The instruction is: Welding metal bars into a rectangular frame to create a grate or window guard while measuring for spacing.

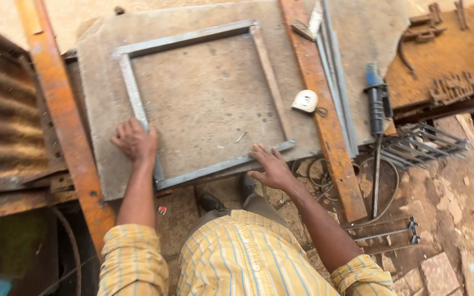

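— On the worn steel plate, what lies flat?

— Square frame of grey metal bars, lying flat, filling most of the plate. One bar looks rustier, the side toward the orange beam.

— Left hand?

— Left hand rests palm-down on the frame's near-left corner, fingers loosely curled over the bar, gripping nothing else.

— Right hand?

— Right hand sits at the frame's near-right corner, fingers spread flat, fingertips touching the bar. Empty otherwise.

— Around the frame?

— White tape measure just beside the frame's right bar, against the orange beam. Angle grinder beyond that beam, well apart from the frame, cable trailing toward the ground. Loose grey bars lie along the beam. Second rusty orange beam runs left of the frame, corrugated sheet beyond it.
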